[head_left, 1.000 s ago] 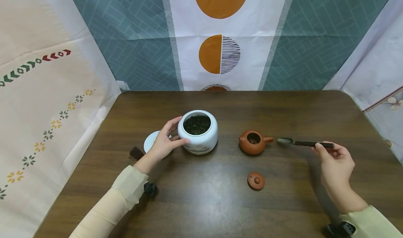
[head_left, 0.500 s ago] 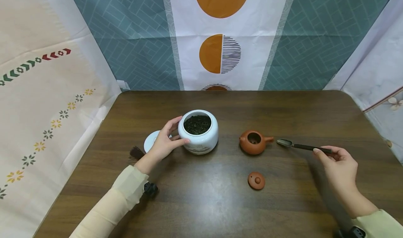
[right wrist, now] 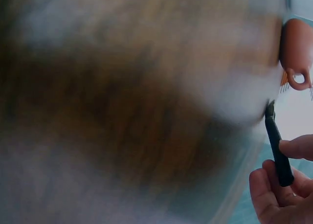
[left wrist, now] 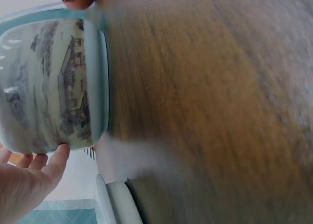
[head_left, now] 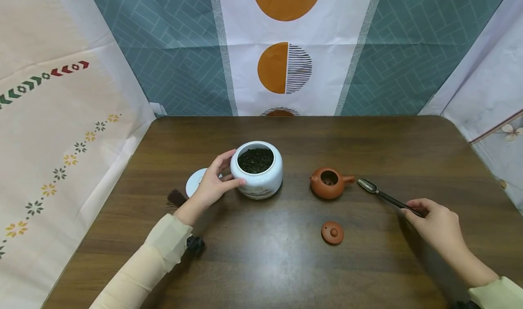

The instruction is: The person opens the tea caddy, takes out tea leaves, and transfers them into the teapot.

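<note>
A white glazed tea jar (head_left: 261,181) full of dark tea leaves (head_left: 255,161) stands at the table's middle left. My left hand (head_left: 212,181) holds its left side, thumb in front and fingers behind; the left wrist view shows a painted landscape on the jar (left wrist: 54,87). Off to the right, my right hand (head_left: 437,222) pinches the black handle of a tea scoop (head_left: 388,197). The scoop's metal head points up and left, close to the handle of a brown clay teapot (head_left: 328,183). The teapot is uncovered, its inside dark. I cannot tell whether the scoop touches the table.
The teapot's clay lid (head_left: 332,232) lies in front of the pot. Behind my left hand is a white jar lid (head_left: 194,181), partly hidden, with a dark brush-like tuft (head_left: 176,199) near it. The wooden table (head_left: 261,272) ends at a hanging patterned cloth (head_left: 171,72).
My right hand has moved nearer to me, swinging the scoop from nearly level to slanted, its head staying by the teapot. The left hand and jar have kept their place.
</note>
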`<state>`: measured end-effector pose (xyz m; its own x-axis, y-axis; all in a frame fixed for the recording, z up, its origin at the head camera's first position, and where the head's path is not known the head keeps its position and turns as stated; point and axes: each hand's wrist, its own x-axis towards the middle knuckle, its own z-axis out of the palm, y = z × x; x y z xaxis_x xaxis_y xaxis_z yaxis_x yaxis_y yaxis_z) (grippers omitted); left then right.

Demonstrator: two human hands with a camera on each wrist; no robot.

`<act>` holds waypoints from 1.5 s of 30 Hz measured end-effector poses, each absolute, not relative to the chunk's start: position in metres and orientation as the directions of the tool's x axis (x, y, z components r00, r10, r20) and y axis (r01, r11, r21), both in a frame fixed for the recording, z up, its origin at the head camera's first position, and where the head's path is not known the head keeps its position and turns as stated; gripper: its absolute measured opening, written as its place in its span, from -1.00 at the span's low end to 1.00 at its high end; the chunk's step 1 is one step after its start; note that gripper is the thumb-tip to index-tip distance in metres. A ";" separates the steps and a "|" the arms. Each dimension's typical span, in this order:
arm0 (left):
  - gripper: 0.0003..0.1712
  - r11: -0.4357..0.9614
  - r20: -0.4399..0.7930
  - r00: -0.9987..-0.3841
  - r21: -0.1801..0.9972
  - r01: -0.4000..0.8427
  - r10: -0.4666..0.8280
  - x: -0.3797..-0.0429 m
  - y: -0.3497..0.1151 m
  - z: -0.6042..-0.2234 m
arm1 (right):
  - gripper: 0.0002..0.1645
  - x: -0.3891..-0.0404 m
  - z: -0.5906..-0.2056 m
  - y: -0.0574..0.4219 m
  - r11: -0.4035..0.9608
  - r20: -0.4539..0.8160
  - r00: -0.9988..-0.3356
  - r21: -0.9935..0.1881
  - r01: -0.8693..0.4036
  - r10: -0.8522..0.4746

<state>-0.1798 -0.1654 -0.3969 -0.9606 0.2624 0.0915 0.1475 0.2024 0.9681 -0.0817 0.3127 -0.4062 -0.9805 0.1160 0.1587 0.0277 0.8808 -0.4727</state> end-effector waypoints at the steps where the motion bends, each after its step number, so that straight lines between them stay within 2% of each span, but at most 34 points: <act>1: -0.08 0.205 0.091 -0.960 0.968 0.148 0.264 -0.180 -0.166 -0.397 | -0.77 -0.082 -0.407 0.313 0.887 0.143 -0.984 -0.461 0.027 0.104; 6: -0.08 0.212 0.085 -0.962 0.967 0.143 0.260 -0.180 -0.165 -0.396 | -0.77 -0.082 -0.409 0.312 0.896 0.074 -0.995 -0.442 0.026 0.066; 12: -0.09 0.211 0.088 -0.962 0.967 0.145 0.260 -0.180 -0.166 -0.397 | -0.83 -0.084 -0.412 0.311 0.905 0.060 -0.998 -0.424 0.007 0.036; 23: -0.09 0.196 0.091 -0.961 0.970 0.145 0.260 -0.179 -0.163 -0.394 | -0.80 -0.085 -0.412 0.311 0.907 0.035 -0.999 -0.421 -0.001 0.015; 29: -0.09 0.218 0.091 -0.963 0.965 0.149 0.254 -0.178 -0.164 -0.392 | -0.70 -0.085 -0.410 0.308 0.912 0.106 -0.994 -0.406 -0.060 -0.019; 35: -0.07 0.301 0.111 -0.969 0.937 0.177 0.223 -0.171 -0.163 -0.386 | -0.67 -0.084 -0.400 0.300 0.906 0.204 -0.979 -0.409 -0.111 -0.028; 39: -0.06 0.345 0.185 -0.964 0.907 0.243 0.192 -0.163 -0.160 -0.378 | -0.67 -0.084 -0.389 0.293 0.894 0.276 -0.960 -0.420 -0.158 -0.041; 45: -0.08 0.295 0.349 -0.921 0.874 0.387 0.174 -0.151 -0.147 -0.361 | -0.67 -0.084 -0.373 0.275 0.871 0.340 -0.939 -0.447 -0.206 -0.047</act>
<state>-0.1511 -0.1468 -0.3609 -0.9209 0.1742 0.3488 0.3868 0.2949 0.8737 -0.0840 0.2748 -0.3730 -0.9392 -0.0474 0.3400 -0.2056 0.8707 -0.4467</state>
